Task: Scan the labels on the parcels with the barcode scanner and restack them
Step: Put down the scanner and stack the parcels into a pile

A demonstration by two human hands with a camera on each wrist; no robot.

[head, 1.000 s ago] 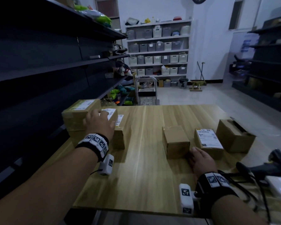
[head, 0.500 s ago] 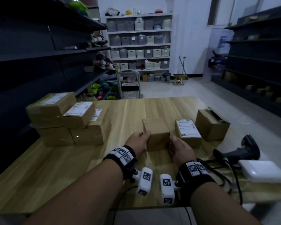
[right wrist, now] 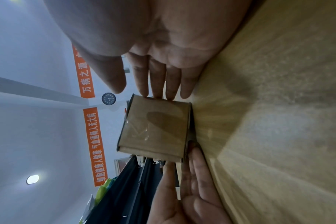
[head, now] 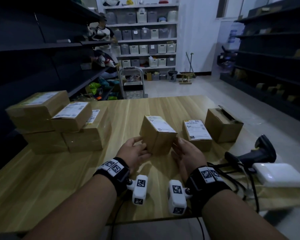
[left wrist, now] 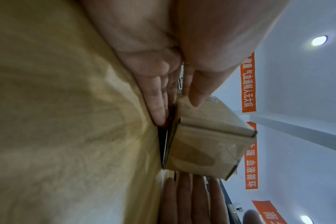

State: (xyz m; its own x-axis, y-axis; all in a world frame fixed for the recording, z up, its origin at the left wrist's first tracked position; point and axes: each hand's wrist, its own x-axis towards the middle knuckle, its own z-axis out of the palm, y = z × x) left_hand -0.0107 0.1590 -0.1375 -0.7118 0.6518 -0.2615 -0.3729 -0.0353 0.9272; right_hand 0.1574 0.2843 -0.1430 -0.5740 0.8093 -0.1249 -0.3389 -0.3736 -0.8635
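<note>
The box point(head: 157, 135) now stands tipped up near the middle of the table point(head: 76, 170), one lower edge touching the wood and its white label point(head: 158, 124) turned up toward the head camera; half a second ago it sat flat with a plain brown top, so the hands have rolled it to bring the label into sight. The left hand point(head: 134, 153) holds its left side, thumb on the upper face and fingers point(left wrist: 157, 106) low beside the raised edge, while the right hand point(head: 185, 154) braces the right side with nearly straight fingers point(right wrist: 159, 78) whose tips touch the cardboard. Neither hand is clenched; the left grasps, the right only presses. That likely means this box is now ready to scan. Right of the box lies a labelled parcel point(head: 197, 134), beyond that an open carton point(head: 222, 124), and farther right, nearer the person, the scanner point(head: 256, 153) lies untouched with its cables beside a white device point(head: 280, 175). Left of the box, well apart, stands the stack point(head: 59, 122) of labelled parcels, apparently the restacked ones. The right hand would have to let go to fetch the scanner.
</note>
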